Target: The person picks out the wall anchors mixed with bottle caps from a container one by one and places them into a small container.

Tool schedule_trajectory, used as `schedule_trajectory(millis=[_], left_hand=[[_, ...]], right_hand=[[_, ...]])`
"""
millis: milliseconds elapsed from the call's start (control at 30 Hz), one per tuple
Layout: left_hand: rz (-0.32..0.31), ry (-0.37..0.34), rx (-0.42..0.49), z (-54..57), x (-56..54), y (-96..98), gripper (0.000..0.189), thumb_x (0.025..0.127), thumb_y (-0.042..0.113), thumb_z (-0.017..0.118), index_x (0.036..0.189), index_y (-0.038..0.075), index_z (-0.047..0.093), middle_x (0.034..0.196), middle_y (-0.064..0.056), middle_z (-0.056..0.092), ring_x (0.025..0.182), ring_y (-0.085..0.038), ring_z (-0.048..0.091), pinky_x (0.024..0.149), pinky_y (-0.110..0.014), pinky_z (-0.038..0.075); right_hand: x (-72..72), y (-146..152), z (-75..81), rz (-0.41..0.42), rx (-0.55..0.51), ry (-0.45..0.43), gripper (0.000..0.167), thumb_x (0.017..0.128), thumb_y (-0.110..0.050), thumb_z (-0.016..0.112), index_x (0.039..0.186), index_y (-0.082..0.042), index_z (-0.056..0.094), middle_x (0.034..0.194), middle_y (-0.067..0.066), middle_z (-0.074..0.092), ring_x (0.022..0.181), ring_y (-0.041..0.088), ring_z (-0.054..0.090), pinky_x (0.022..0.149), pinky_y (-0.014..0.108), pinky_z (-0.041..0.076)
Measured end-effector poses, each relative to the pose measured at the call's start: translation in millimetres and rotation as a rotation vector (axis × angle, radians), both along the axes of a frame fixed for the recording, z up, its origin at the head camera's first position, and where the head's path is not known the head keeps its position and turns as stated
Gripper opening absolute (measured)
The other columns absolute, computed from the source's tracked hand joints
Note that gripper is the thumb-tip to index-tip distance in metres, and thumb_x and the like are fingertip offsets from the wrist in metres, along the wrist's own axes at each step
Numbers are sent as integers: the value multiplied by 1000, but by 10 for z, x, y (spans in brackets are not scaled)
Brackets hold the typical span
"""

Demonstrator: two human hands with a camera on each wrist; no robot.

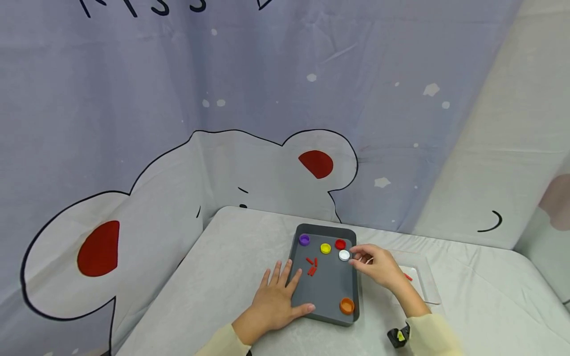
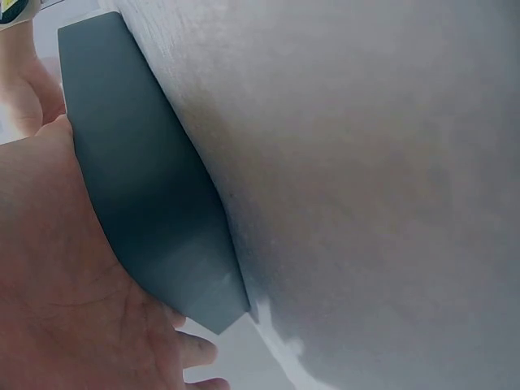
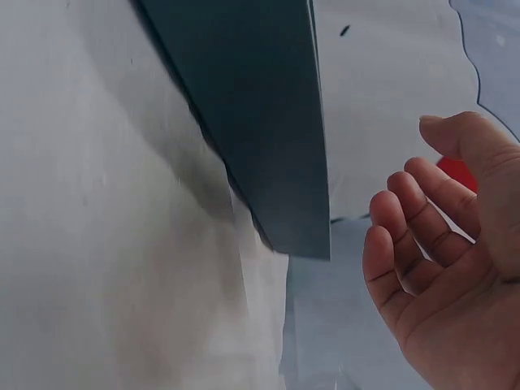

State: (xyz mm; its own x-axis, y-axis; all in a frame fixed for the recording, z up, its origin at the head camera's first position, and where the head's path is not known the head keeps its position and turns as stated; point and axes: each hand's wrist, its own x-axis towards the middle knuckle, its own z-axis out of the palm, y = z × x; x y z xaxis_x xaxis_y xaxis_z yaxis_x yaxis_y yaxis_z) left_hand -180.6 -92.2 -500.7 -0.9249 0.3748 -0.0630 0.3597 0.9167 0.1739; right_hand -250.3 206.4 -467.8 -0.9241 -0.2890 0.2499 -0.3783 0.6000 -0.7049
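A dark grey tray (image 1: 328, 287) lies on the covered surface, holding small round caps: purple (image 1: 304, 240), yellow (image 1: 325, 248), red (image 1: 340, 244), white (image 1: 344, 255) and, near its front right corner, orange (image 1: 347, 306). Several short red sticks (image 1: 313, 271) lie left of its middle. My left hand (image 1: 277, 302) rests with fingers spread across the tray's left edge. Above the right rim, my right hand (image 1: 377, 266) is close to the white cap, thumb and bent fingers apart. In the right wrist view, nothing shows between that hand's (image 3: 443, 260) fingers.
Right of the tray, partly behind my right forearm, lies a clear plastic container (image 1: 426, 277) with a red stick (image 1: 407, 277) in it. A small black device (image 1: 398, 337) is at my right wrist. A printed cloth (image 1: 267, 89) hangs behind the surface.
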Motion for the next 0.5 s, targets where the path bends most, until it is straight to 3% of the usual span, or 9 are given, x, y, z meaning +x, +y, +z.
schedule_trajectory(millis=[300,500], left_hand=[[6,18,-12,-127,-57,-7,97,89,85,33,161,20,30,170,-12,11,155,-41,8,121,-62,13],[4,2,-22,-126,-64,-10,98,88,86,31,162,21,29,170,-11,10,155,-40,7,121,-62,12]], right_hand=[[-12,-254,-63,15,1,-38,31,87,-17,81,113,-3,73,89,-3,66,78,12,60,69,24,52],[-22,-410,-109,29,6,-17,28,86,-16,82,109,-4,74,89,-1,66,76,11,59,69,24,52]])
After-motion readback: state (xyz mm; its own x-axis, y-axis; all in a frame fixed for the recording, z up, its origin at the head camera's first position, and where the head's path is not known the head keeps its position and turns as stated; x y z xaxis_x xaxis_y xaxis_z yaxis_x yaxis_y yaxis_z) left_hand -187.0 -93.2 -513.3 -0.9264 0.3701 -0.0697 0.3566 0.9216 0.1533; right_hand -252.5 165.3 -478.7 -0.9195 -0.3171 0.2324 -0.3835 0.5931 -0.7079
